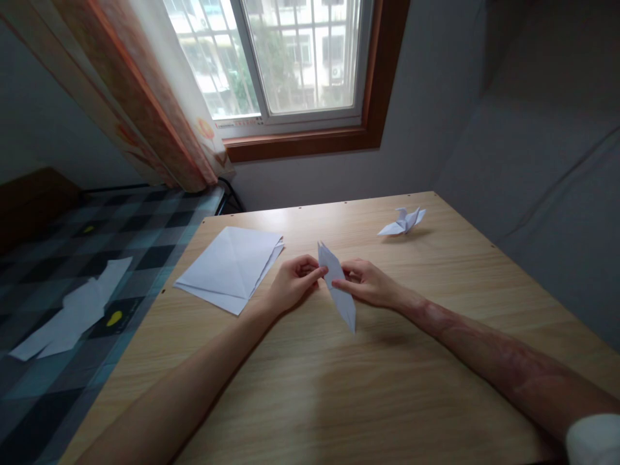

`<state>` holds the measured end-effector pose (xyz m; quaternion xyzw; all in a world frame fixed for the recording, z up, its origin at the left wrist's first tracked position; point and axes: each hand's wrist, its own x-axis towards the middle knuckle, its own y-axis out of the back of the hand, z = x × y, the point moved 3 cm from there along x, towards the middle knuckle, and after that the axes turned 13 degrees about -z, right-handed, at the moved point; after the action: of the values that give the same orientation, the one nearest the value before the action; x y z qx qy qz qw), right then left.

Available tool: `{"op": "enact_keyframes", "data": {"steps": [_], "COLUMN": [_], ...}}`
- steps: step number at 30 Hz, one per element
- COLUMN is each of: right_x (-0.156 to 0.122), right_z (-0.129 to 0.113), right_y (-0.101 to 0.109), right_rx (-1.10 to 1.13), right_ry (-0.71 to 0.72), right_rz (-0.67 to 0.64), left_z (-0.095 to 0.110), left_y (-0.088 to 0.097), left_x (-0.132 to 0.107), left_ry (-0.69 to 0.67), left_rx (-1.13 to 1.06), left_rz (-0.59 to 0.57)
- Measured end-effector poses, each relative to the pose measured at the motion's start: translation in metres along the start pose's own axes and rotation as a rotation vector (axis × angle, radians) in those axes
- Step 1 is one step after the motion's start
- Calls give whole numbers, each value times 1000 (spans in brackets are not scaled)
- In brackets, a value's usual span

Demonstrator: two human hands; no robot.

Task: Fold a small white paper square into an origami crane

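Between my two hands is a folded piece of white paper (340,298), a long narrow diamond shape with pointed ends, held tilted above the wooden table (271,400). My left hand (296,279) pinches its left edge, thumb on the face toward me. My right hand (365,281) grips the right edge, its thumb also lying across the front. The fingers behind the paper are partly hidden. A finished-looking white paper crane (403,222) stands farther back on the right, apart from both hands.
Left of my hands lies a small stack of creased white paper sheets (232,268). White paper scraps (80,313) rest on the checked bed cover (159,219) beside the table. Beyond the table are a window (305,58) and an orange curtain (140,90).
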<state>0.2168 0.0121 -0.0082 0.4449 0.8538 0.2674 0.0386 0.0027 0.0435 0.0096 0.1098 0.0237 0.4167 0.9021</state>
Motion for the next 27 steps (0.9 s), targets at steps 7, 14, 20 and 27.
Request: {"op": "enact_keyframes", "data": {"steps": [7, 14, 20, 27], "right_x": [-3, -13, -7, -8], "right_z": [9, -7, -10, -4], "right_y": [6, 12, 1, 1], "right_rx": [-19, -761, -1005, -784], "right_ry": [-14, 92, 58, 122], "right_rz": [279, 471, 254, 172], "left_z": [-11, -7, 11, -4], "left_y": [5, 16, -9, -15], "left_x": [1, -6, -14, -8], "left_ry": [-55, -282, -508, -371], "left_rx": [24, 402, 882, 1084], "left_rz": [125, 448, 220, -50]}}
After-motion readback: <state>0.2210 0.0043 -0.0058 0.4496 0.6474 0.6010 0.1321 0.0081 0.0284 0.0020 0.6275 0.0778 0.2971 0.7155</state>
